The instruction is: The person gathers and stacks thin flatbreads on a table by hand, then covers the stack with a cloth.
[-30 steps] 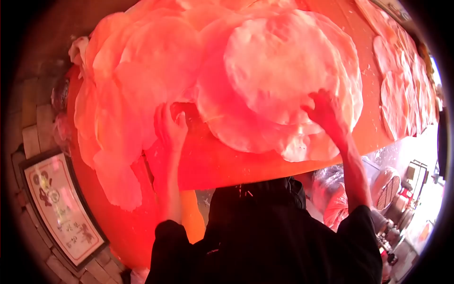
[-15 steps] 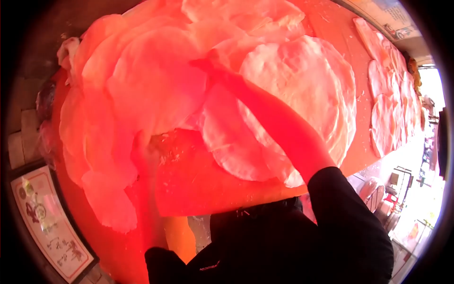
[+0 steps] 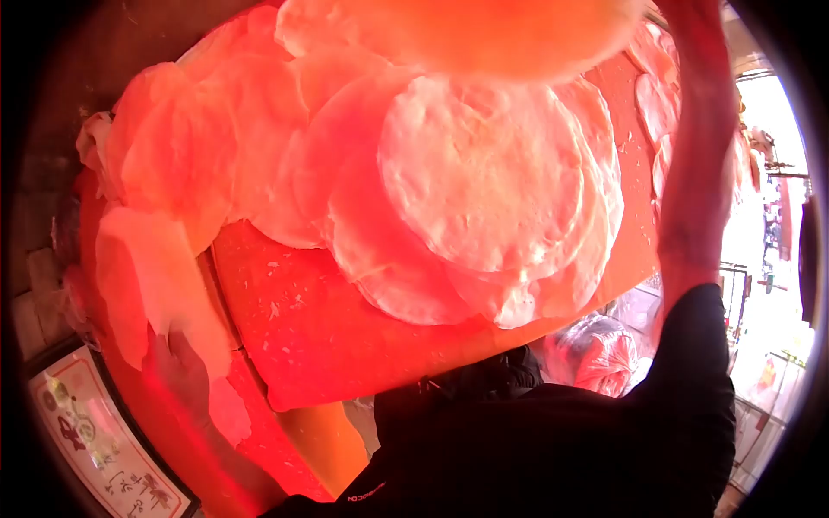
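Observation:
Thin, round dough sheets (image 3: pixel 484 173) lie overlapped across a red-lit table. At the lower left, my left hand (image 3: pixel 179 367) is at the lower edge of a pale dough sheet (image 3: pixel 151 259), with its fingers closed on that edge. My right arm reaches up along the right side. Only part of my right hand (image 3: pixel 693 22) shows at the top edge, its fingertips out of view. Beside it a large, blurred dough sheet (image 3: pixel 466 39) is raised above the pile, close to the camera, and seems held by that hand.
More dough sheets (image 3: pixel 661 108) lie at the table's far right. The table's front edge (image 3: pixel 389 388) runs just before my body. A framed picture (image 3: pixel 108 445) stands at lower left, and a clear plastic bag (image 3: pixel 604 358) lies below the table at right.
My right hand has gone from the middle of the pile up to the top right, and a dough sheet is now raised. My left hand has moved left onto another sheet's edge.

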Available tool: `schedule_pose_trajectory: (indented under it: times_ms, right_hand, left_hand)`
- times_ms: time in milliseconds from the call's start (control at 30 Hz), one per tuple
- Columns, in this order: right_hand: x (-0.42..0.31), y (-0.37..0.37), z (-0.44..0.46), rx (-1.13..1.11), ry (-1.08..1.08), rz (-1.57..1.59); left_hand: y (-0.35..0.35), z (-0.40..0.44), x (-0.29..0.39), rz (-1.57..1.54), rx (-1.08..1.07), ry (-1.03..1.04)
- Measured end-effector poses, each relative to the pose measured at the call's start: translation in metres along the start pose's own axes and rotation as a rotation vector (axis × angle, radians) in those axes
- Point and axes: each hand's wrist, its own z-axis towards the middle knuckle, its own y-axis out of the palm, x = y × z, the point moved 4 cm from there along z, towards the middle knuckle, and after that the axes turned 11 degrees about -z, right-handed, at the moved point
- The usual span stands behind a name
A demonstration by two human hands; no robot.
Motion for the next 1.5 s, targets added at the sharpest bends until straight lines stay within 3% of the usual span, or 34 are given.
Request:
schedule_pose_trajectory:
  times_ms: [67,133,200,267,300,333,367,400,467,500,600,633,700,767,800,833,900,967,1033,1100,1133,1233,1267,1333,1400,1433,1500]
  right_hand:
    - [-0.005,-0.041,-0.02,-0.007,-0.073,-0.181]
    - [0.013,-0.026,-0.082,-0.113,-0.145,-0.268]
    - [0.034,0.009,-0.16,-0.307,-0.164,-0.281]
    - [0.047,0.04,-0.248,-0.597,-0.086,-0.268]
    - [0.042,0.042,-0.279,-0.827,0.023,-0.258]
    - [0.049,0.032,-0.32,-0.795,0.119,0.04]
    - [0.043,0.018,-0.334,-1.002,0.276,0.104]
    - [0.032,0.001,-0.335,-0.897,0.227,0.124]
    - [0.035,-0.032,-0.365,-0.739,0.484,0.094]
    - [0.039,-0.05,-0.369,-0.697,0.615,0.139]
    - [0.088,-0.094,-0.413,-0.707,0.727,-0.14]
    - [0.098,-0.106,-0.413,-0.742,0.753,-0.262]
    - [0.098,-0.123,-0.381,-0.688,0.922,-0.309]
    - [0.082,-0.122,-0.351,-0.516,0.865,-0.289]
    - [0.067,-0.112,-0.336,-0.486,0.667,-0.305]
    - [0.052,-0.096,-0.327,-0.583,0.583,-0.269]
    - [0.017,-0.055,-0.325,-0.757,0.297,-0.286]
    - [0.0,-0.015,-0.352,-1.037,0.14,-0.268]
    - [-0.003,0.003,-0.333,-0.988,0.085,-0.311]
    - [0.009,0.022,-0.298,-0.872,0.18,-0.231]
    - [0.007,0.035,-0.266,-0.7,0.129,-0.126]
    - [0.008,0.116,-0.212,-0.71,0.205,0.201]
    - [0.011,0.152,-0.206,-0.636,0.138,0.144]
    - [0.018,0.226,-0.2,-0.607,0.005,0.165]
    - [0.011,0.275,-0.188,-0.687,-0.175,0.193]
    - [0.003,0.287,-0.185,-0.7,-0.178,0.205]
    - [-0.01,0.309,-0.181,-0.983,-0.213,0.149]
  left_hand:
    - [-0.005,0.018,0.034,-0.003,0.011,0.224]
    - [-0.009,0.04,0.06,-0.426,0.043,0.059]
    - [-0.013,0.059,0.108,-0.697,-0.024,0.073]
    - [-0.01,0.075,0.144,-1.157,0.017,0.064]
    - [-0.009,0.074,0.168,-1.156,0.009,0.076]
    - [-0.009,0.071,0.194,-1.318,0.035,0.097]
    - [-0.009,0.07,0.21,-1.482,0.065,0.118]
    - [0.007,0.063,0.209,-1.618,-0.118,0.072]
    - [0.056,0.047,0.203,-1.641,-0.249,-0.019]
    - [0.099,0.031,0.191,-1.806,-0.244,-0.322]
    - [0.2,-0.032,0.19,-1.65,-0.201,-0.485]
    - [0.239,-0.05,0.178,-1.678,-0.257,-0.539]
    - [0.287,-0.075,0.134,-1.45,-0.539,-0.616]
    - [0.276,-0.09,0.131,-1.471,-0.312,-0.744]
    - [0.267,-0.091,0.122,-1.438,-0.281,-0.664]
    - [0.272,-0.089,0.1,-1.429,-0.255,-0.671]
    - [0.275,-0.074,0.048,-1.172,-0.085,-0.356]
    - [0.254,-0.038,0.033,-1.054,-0.005,-0.386]
    - [0.249,-0.005,0.011,-0.948,0.073,-0.42]
    - [0.248,0.016,-0.016,-0.762,0.081,-0.403]
    - [0.249,0.026,-0.025,-0.772,0.097,-0.403]
    - [0.25,0.047,-0.033,-0.881,0.12,-0.285]
    - [0.249,0.047,-0.04,-0.966,0.137,-0.551]
    - [0.252,0.048,-0.053,-1.035,0.149,-0.835]
    - [0.262,0.056,-0.063,-1.511,0.157,-0.962]
    - [0.26,0.059,-0.064,-1.504,0.161,-0.981]
    - [0.258,0.068,-0.061,-1.636,0.192,-1.104]
